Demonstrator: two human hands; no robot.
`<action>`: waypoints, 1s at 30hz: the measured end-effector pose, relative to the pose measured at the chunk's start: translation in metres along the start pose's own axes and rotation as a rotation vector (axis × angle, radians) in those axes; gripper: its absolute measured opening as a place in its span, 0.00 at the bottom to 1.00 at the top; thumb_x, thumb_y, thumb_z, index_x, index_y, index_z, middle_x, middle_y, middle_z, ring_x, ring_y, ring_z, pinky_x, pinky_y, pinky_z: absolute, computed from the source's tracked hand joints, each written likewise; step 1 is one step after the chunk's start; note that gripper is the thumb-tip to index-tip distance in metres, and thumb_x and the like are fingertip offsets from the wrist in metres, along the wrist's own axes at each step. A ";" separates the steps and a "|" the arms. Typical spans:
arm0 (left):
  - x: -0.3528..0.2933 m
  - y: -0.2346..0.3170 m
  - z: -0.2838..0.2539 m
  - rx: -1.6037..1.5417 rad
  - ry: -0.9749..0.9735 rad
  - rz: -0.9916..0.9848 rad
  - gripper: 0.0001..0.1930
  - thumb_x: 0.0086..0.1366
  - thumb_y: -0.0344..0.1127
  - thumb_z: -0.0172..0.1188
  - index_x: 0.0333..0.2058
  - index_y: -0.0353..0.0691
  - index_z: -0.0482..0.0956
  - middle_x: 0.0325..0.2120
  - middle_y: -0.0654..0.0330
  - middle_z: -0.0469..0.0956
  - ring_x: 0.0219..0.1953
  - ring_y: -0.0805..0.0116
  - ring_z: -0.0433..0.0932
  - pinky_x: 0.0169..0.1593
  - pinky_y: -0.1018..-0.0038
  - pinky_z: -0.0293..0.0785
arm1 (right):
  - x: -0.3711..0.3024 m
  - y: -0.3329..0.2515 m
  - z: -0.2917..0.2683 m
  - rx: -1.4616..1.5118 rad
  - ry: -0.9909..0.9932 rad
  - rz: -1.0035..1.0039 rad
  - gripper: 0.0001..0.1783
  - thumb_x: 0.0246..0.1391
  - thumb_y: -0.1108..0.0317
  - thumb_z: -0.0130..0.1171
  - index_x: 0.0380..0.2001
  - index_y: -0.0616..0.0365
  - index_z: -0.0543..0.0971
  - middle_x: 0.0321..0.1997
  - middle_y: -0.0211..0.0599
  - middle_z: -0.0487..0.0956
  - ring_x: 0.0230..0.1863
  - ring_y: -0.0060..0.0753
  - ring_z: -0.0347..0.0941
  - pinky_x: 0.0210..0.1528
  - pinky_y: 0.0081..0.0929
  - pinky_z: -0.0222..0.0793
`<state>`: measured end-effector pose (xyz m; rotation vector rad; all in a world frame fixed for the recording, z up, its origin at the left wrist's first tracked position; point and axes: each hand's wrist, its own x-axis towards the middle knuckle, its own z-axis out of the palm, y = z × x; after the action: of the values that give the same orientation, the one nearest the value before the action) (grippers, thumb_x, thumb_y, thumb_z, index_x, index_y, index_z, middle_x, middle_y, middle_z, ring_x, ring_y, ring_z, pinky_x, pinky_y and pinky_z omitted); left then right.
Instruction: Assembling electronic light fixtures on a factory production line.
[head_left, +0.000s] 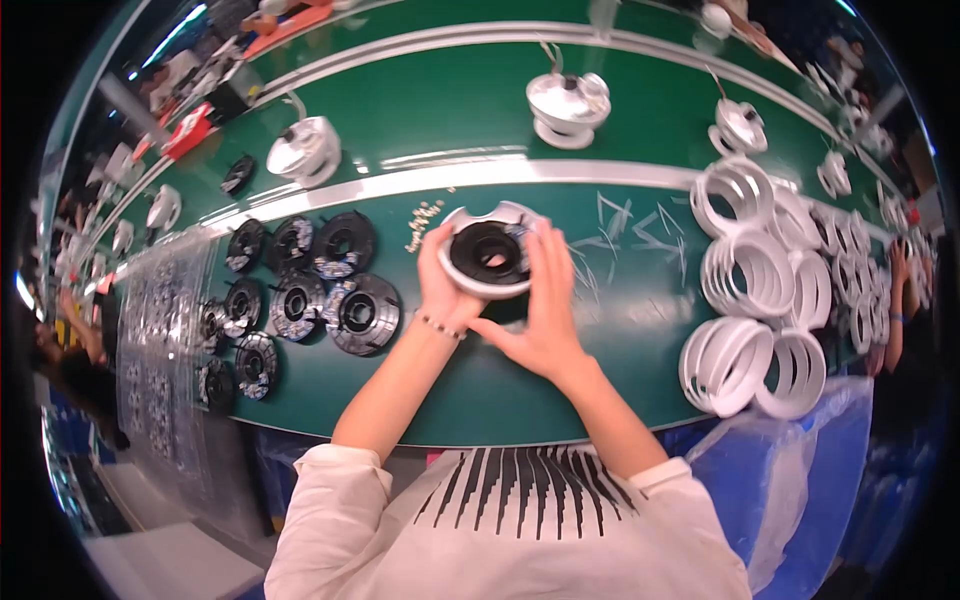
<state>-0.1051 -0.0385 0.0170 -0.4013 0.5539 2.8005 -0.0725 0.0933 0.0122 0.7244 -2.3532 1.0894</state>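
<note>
Between my two hands, above the near part of the green bench, is a white ring-shaped housing (488, 290) with a notch in its far rim. Inside it sits a black round part (467, 250) with a hole in the middle and a small patch of blue-white components. My left hand (440, 280) is closed around the housing's left side and underside, and skin shows through the centre hole. My right hand (547, 310) has its fingers along the right rim, its thumb reaching out to the left below the housing. The right fingertips cover part of the rim.
Several black discs with circuit parts (345, 240) lie at left. Stacks of white rings (740, 275) stand at right. Small brass-coloured pieces (425, 218) and thin clear strips (615, 235) are scattered beyond my hands. White domed units (568, 108) sit on the far green belt.
</note>
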 end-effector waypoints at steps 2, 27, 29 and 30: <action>0.024 0.004 0.019 0.007 0.023 0.018 0.24 0.56 0.47 0.41 0.44 0.33 0.65 0.43 0.49 0.68 0.45 0.57 0.69 0.50 0.60 0.65 | -0.007 -0.007 -0.014 0.033 0.084 -0.026 0.52 0.31 0.56 0.65 0.56 0.62 0.49 0.61 0.55 0.46 0.62 0.54 0.40 0.60 0.43 0.37; 0.034 0.224 -0.052 2.297 -0.022 0.559 0.22 0.44 0.33 0.56 0.42 0.38 0.71 0.39 0.53 0.73 0.43 0.60 0.72 0.48 0.71 0.66 | -0.101 0.041 -0.155 -0.365 0.287 0.692 0.12 0.45 0.67 0.57 0.30 0.66 0.76 0.19 0.35 0.74 0.20 0.23 0.66 0.26 0.21 0.62; 0.022 0.227 -0.060 2.542 0.018 0.263 0.24 0.42 0.33 0.60 0.43 0.38 0.70 0.39 0.54 0.73 0.43 0.61 0.72 0.49 0.72 0.65 | -0.096 0.037 -0.159 -0.412 0.338 0.662 0.11 0.45 0.68 0.56 0.29 0.66 0.76 0.16 0.35 0.73 0.19 0.22 0.65 0.24 0.22 0.61; 0.018 0.225 -0.060 2.556 0.059 0.141 0.26 0.41 0.35 0.62 0.43 0.39 0.70 0.39 0.54 0.73 0.43 0.60 0.72 0.48 0.71 0.66 | -0.096 0.035 -0.163 -0.453 0.371 0.652 0.11 0.45 0.68 0.56 0.29 0.67 0.76 0.16 0.35 0.73 0.19 0.22 0.65 0.24 0.22 0.60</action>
<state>-0.1766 -0.2605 0.0322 0.2135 2.8909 0.2852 0.0071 0.2675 0.0328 -0.4036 -2.4061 0.7683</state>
